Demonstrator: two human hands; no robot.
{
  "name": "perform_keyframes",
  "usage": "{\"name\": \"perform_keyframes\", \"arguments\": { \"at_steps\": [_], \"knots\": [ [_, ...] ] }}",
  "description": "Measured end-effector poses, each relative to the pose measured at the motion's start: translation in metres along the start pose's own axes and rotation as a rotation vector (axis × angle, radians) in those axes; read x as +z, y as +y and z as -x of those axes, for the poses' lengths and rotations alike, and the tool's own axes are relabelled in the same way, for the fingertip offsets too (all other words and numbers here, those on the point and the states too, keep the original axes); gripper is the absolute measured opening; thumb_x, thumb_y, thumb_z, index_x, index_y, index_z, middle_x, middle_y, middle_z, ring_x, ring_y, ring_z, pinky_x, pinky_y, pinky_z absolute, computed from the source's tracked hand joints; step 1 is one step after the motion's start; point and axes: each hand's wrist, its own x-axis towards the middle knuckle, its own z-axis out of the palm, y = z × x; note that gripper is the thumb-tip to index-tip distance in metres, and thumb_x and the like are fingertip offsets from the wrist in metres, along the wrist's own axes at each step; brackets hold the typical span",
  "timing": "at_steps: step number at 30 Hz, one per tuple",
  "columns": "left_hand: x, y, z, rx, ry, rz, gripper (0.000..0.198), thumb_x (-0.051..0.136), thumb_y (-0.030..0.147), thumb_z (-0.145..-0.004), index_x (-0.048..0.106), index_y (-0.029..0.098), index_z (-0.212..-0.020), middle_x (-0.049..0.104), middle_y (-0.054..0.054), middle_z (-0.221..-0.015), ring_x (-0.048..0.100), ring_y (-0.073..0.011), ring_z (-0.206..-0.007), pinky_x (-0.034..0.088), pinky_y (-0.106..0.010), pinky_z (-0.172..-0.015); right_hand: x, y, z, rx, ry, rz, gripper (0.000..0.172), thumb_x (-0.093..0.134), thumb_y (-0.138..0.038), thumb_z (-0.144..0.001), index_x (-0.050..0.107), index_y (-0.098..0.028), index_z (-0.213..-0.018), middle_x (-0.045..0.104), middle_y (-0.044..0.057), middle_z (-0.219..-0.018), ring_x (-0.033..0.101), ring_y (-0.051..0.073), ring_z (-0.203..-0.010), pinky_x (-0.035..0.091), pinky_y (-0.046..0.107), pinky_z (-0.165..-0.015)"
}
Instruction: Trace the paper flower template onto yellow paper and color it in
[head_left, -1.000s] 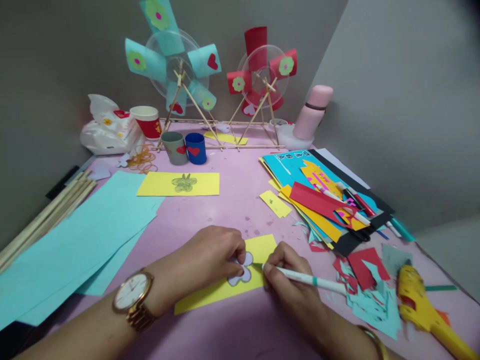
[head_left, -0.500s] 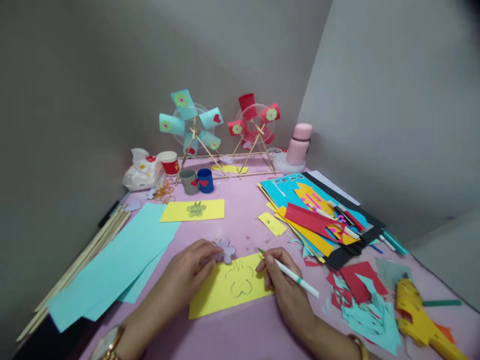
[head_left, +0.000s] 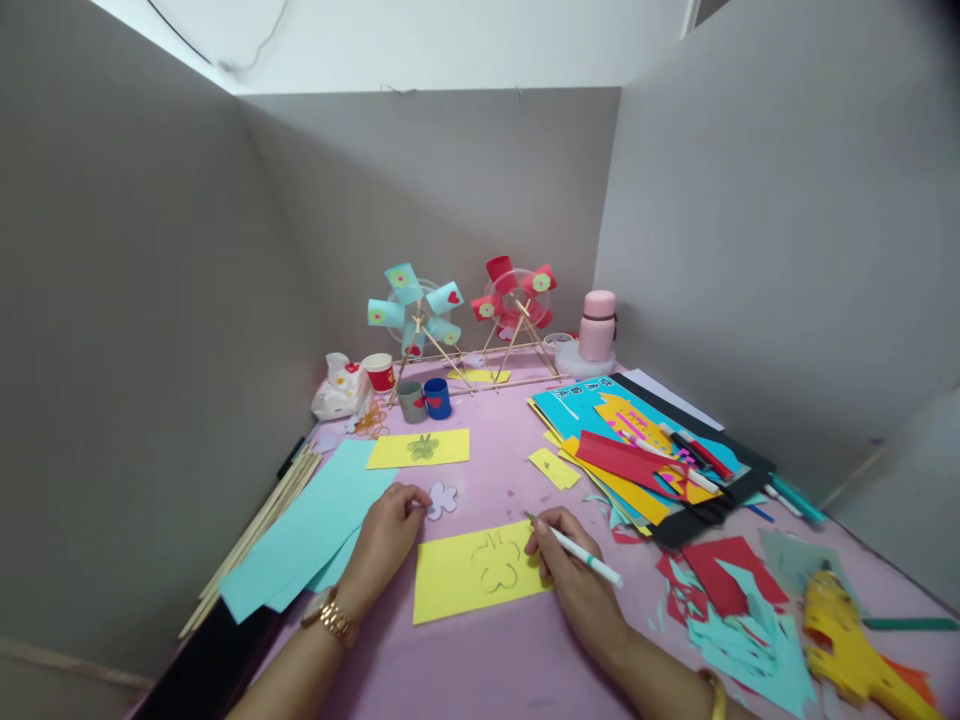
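My left hand (head_left: pixel 391 525) has its fingers drawn together on the left edge of a pale purple flower-shaped paper cutout (head_left: pixel 444 500), just above the tabletop or on it. A white marker with a green tip (head_left: pixel 589 563) is gripped in my right hand (head_left: pixel 574 580), tip pointing up and left above the card's corner. Between my hands lies a yellow paper card (head_left: pixel 450 590) with a partial butterfly outline drawn on it, wings and antennae. Farther back, another yellow card (head_left: pixel 382 452) bears a finished-looking, shaded butterfly drawing.
Blue paper sheets (head_left: pixel 315 530) and wooden sticks (head_left: pixel 251 540) lie left. Two stick-framed wheels, one light blue (head_left: pixel 405 285) and one red (head_left: pixel 501 272), stand at the back. Right are stacked coloured papers (head_left: pixel 559 400), paper scraps (head_left: pixel 750 640) and a yellow glue gun (head_left: pixel 840 640).
The view has tilted upward, showing the wall's top. My left hand and the flower cutout have shifted away from the yellow card's upper edge. My right hand still holds the marker.
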Motion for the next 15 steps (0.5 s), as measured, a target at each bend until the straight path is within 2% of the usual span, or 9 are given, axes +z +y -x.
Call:
{"name": "perform_keyframes", "arguments": {
  "at_steps": [4,8,10,15],
  "knots": [
    [-0.006,0.01,0.016,0.055,0.074,-0.022,0.017,0.043,0.018,-0.09,0.059,0.017,-0.095,0.058,-0.004,-0.094,0.059,-0.019,-0.088,0.047,-0.036,-0.08,0.002,-0.004,0.0,0.011,0.009,-0.003,0.02,0.056,-0.04,-0.084,0.051,-0.021,-0.086,0.06,-0.002,-0.065,0.053,0.015,-0.055,0.04,0.023,-0.049],
    [-0.002,0.028,0.043,0.135,0.044,-0.004,0.024,0.036,0.017,-0.09,0.06,0.02,-0.087,0.061,-0.004,-0.087,0.062,-0.0184,-0.082,0.05,-0.031,-0.072,0.001,-0.006,0.002,0.0,-0.027,0.035,0.015,0.058,-0.034,-0.081,0.051,-0.021,-0.077,0.061,-0.001,-0.065,0.055,0.017,-0.06,0.04,0.024,-0.054],
    [0.005,0.033,0.055,0.159,0.026,0.004,0.024,0.037,0.018,-0.09,0.061,0.021,-0.086,0.063,-0.005,-0.088,0.063,-0.0183,-0.082,0.052,-0.03,-0.071,-0.001,-0.006,0.002,-0.014,-0.057,0.063,0.02,0.055,-0.037,-0.084,0.05,-0.02,-0.074,0.059,-0.001,-0.065,0.053,0.016,-0.059,0.039,0.024,-0.055],
    [0.027,0.027,0.069,0.21,-0.009,-0.002,0.025,0.053,0.027,-0.085,0.064,0.024,-0.108,0.063,-0.009,-0.117,0.058,-0.0249,-0.109,0.049,-0.042,-0.092,-0.002,-0.014,-0.005,-0.057,-0.185,0.175,0.038,0.045,-0.046,-0.09,0.044,-0.021,-0.062,0.044,-0.005,-0.05,0.042,0.013,-0.049,0.032,0.023,-0.048]
  ]
}}
